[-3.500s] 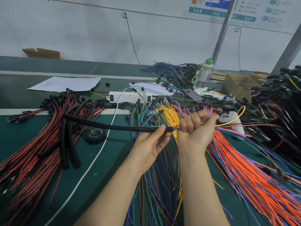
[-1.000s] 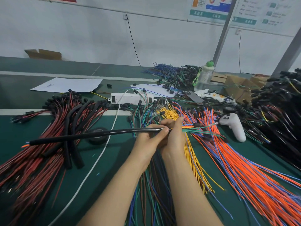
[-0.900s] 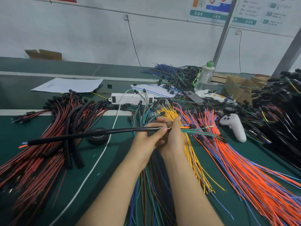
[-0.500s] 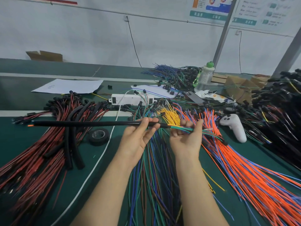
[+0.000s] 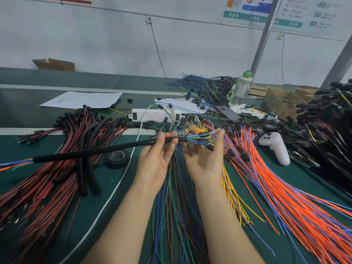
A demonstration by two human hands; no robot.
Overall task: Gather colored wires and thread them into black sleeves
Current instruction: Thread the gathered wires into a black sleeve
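Note:
A long black sleeve (image 5: pixel 91 151) slants over the green table, and my left hand (image 5: pixel 155 159), palm up, pinches its right end between thumb and fingers. Blue, green and orange wires (image 5: pixel 13 164) stick out of its low left end. More of these wires with small black connectors (image 5: pixel 199 139) fan out of the right end across my right hand (image 5: pixel 206 159). That hand is palm up with relaxed fingers, the wires resting on it. Loose blue, green and brown wires (image 5: pixel 175 206) lie under both forearms.
Red-black wire bundles (image 5: pixel 43 183) and spare black sleeves (image 5: pixel 86 174) lie left, beside a tape roll (image 5: pixel 117 157). Yellow wires (image 5: pixel 235 199) and orange-blue wires (image 5: pixel 289 199) spread right. Behind are a power strip (image 5: pixel 150 116), a white controller (image 5: pixel 276 147), a bottle (image 5: pixel 241 88) and paper (image 5: pixel 82 100).
The sleeve's left end has dropped toward the table and more wire now shows beyond it. My right hand has opened under the wire ends; the left still holds the sleeve.

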